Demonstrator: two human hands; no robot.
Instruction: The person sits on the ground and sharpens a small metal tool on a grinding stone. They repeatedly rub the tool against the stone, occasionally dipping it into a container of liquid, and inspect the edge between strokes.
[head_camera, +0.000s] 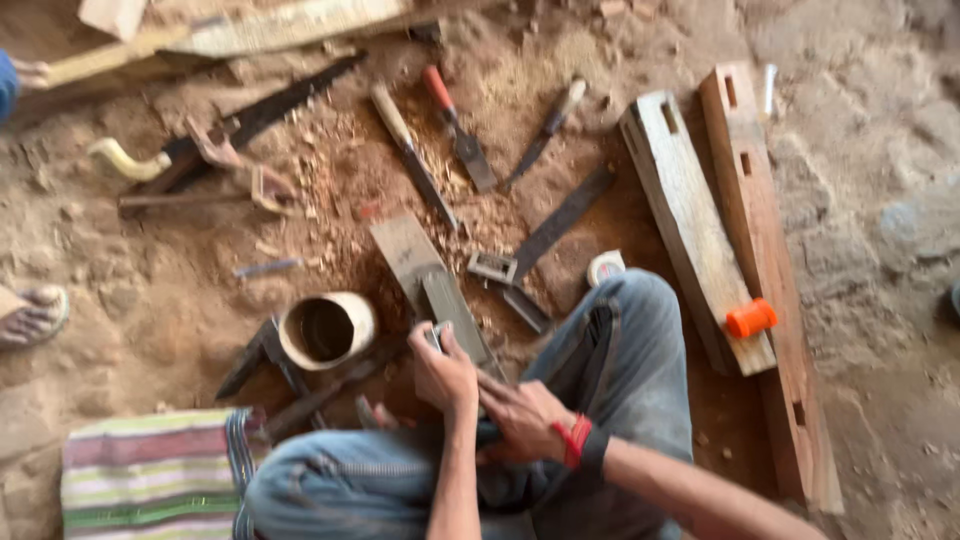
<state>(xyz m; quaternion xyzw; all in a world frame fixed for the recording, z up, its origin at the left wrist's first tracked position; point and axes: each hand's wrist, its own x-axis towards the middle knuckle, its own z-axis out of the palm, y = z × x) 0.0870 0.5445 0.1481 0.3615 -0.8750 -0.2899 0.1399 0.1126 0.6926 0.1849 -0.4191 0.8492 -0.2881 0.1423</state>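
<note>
The left hand (443, 372) gripped a small grey metal blade (437, 335) on the flat grey sharpening stone (452, 312) by the knee, the right hand (522, 415) curled shut nearby, and a slip could cut fingers.

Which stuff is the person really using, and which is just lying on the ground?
In use: left hand, right hand, flat grey stone.

Lying about: saw, chisels, wooden beams, orange handle, bowl, striped cloth.
</note>
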